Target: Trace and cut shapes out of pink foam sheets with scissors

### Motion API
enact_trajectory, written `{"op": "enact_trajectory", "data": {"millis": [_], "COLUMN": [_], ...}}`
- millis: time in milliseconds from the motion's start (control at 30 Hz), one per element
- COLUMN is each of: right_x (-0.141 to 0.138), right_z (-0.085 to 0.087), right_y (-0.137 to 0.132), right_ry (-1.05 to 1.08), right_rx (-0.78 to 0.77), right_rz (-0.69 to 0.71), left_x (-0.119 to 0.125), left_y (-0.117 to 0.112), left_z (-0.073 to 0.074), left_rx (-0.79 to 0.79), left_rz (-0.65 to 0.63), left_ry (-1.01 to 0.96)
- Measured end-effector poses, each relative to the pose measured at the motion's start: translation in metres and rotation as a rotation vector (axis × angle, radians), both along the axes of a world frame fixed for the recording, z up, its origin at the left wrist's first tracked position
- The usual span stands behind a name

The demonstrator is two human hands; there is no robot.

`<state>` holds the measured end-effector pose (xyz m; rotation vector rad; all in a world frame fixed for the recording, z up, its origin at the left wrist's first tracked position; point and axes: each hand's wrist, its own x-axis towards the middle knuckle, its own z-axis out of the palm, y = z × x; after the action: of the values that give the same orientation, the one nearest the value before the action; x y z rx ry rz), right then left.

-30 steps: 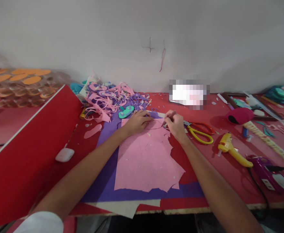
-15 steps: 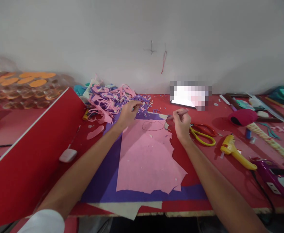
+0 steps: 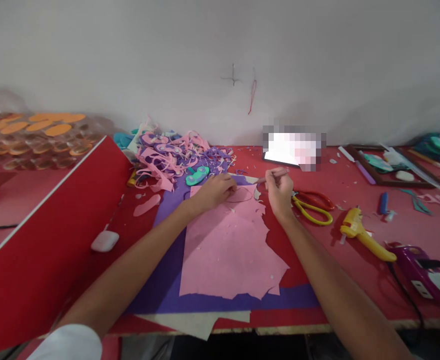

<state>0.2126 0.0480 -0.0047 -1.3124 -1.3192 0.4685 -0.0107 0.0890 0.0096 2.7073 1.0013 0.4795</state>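
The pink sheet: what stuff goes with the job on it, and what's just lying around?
Seem to belong to the job:
pink sheet, under the left hand
pen-like stick, in the right hand

Seem to be just lying about:
yellow glue gun
tool with red and yellow handles
pile of scraps

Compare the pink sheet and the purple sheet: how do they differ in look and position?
The pink sheet lies on top, while the purple sheet lies beneath, partly covered.
The pink sheet bears a rounded drawn outline near its far edge; the purple sheet shows no such outline on its visible part.
The pink sheet's near edge is ragged; the purple sheet's looks fairly straight.
Both lie flat on the red table.
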Motion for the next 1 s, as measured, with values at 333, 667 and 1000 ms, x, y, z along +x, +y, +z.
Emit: {"op": "enact_trajectory", "data": {"millis": [333, 667, 1000], "right_x": [-0.002, -0.001, -0.001], "right_z": [0.001, 0.000, -0.002], "right_y": [0.000, 0.001, 0.002], "right_ry": [0.091, 0.075, 0.091], "right_rx": [0.013, 0.034, 0.055], "right_rz": [-0.043, -0.038, -0.044], "left_x": [-0.008, -0.021, -0.021], "left_y": [0.005, 0.017, 0.015], "left_z": [0.003, 0.023, 0.032], "left_rx": [0.051, 0.030, -0.061], "left_rz": [0.091, 0.181, 0.309], "left_ry": [-0.040, -0.229, -0.271]}}
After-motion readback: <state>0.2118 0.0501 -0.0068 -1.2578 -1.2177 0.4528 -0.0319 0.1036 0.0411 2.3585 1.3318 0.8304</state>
